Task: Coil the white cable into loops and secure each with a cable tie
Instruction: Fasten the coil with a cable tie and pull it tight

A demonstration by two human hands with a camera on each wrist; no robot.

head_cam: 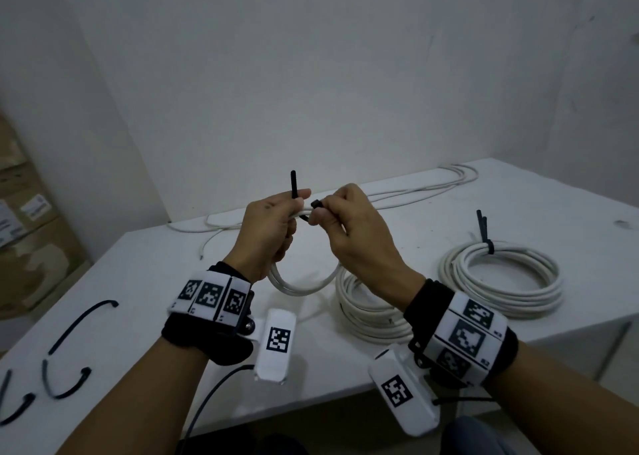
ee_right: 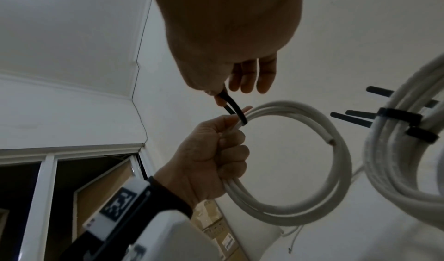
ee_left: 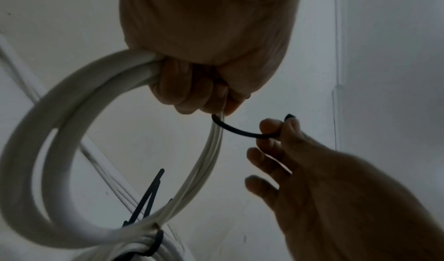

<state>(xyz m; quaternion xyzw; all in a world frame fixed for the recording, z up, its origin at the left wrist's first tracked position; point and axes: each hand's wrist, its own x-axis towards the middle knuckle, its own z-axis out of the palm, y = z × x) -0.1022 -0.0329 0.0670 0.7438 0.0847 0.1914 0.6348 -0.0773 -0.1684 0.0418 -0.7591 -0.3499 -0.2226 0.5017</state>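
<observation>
The surface (head_cam: 173, 264) lies below both hands, carrying 2 finished coils: one tied coil (head_cam: 501, 278) out beyond the right hand's fingers, another coil (head_cam: 370, 313) under the right wrist; spare ties (head_cam: 69, 330) lie well behind the left hand's fingers. A small loop of white cable (head_cam: 304, 281) is held off the surface; the left hand (head_cam: 266, 233) is curled tightly round its strands, with the loop hanging beneath those fingers. A black cable tie (ee_left: 240, 131) is wrapped round the strands just past the left fingertips; its head end is pinched by the right hand (head_cam: 349, 229), thumb against forefinger, the other fingers loose; its tail sticks up above the left fingers.

Several failures are judged possible: if the left grip is eased, the springy loop could open and the strands splay before the tie is cinched; if the tail is missed at the head, it will not lock; a strand left outside the band would go unsecured.
</observation>
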